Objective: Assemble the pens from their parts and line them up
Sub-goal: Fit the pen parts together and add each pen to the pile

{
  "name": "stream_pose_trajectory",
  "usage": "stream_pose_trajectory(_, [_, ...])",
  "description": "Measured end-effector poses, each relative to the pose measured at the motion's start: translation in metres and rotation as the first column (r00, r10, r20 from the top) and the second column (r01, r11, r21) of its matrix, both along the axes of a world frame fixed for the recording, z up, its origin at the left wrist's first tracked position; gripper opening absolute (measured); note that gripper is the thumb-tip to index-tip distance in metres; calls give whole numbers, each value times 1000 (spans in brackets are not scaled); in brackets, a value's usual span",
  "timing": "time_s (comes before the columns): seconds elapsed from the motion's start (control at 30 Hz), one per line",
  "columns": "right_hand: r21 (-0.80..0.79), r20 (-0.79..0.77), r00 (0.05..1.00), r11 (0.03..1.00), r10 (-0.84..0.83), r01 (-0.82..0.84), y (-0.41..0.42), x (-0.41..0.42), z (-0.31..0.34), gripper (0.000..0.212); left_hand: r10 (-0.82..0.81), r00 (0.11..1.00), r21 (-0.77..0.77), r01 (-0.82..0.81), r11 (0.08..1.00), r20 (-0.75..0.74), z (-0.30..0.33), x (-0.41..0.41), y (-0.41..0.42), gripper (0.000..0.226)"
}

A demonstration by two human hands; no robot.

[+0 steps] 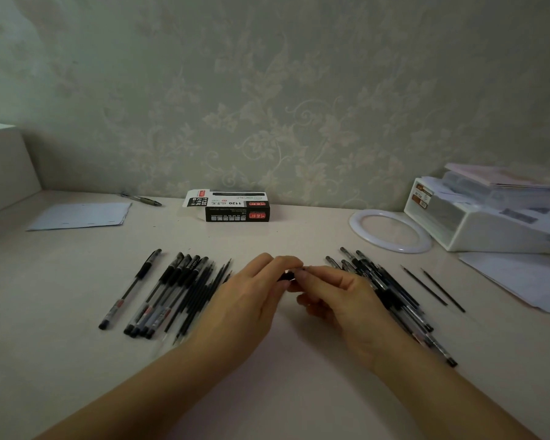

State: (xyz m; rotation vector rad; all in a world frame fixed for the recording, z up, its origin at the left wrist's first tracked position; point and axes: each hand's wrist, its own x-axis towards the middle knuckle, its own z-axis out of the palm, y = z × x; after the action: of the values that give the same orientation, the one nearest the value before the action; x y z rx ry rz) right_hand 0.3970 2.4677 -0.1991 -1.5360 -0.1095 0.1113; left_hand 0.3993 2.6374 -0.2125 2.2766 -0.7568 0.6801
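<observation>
My left hand (251, 293) and my right hand (337, 296) meet at the middle of the table, fingertips together on a small black pen part (287, 276). Most of that part is hidden by my fingers. To the left lie one capped pen (131, 289) on its own, a row of several capped pens (165, 296) and a bunch of loose black refills (204, 293). To the right, partly behind my right hand, is a pile of several pen barrels (391, 290). Two loose refills (435, 289) lie further right.
A black pen box (235, 209) stands open at the back. A white ring (391, 230), a white storage box (489, 223) and papers (521, 281) are at the right. A paper sheet (80, 215) and a pen (142, 199) lie back left.
</observation>
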Motion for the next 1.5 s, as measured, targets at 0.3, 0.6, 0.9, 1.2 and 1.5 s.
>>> stream_pose_trajectory(0.3, [168,175,826,843,-536,512,-44,23,22,15,155,987,46,-153,987,-48,-1,2,9,26])
stream_pose_trajectory(0.6, [-708,531,792,356,-301,610,-105,36,-3,14,306,934,252,-257,933,-182,-4,-2,14,34])
stream_pose_trajectory(0.9, [-772,511,813,266,-279,577,-98,36,-4,20,372,912,365,-290,884,-175,0,-1,12,18])
stream_pose_trajectory(1.2, [-470,484,837,731,-256,496,-38,16,9,10,409,903,340,-346,874,-132,5,-4,5,26])
stream_pose_trajectory(1.5, [-24,84,993,996,-82,84,2,0,-1,18,121,989,52,-117,992,-81,1,-7,0,26])
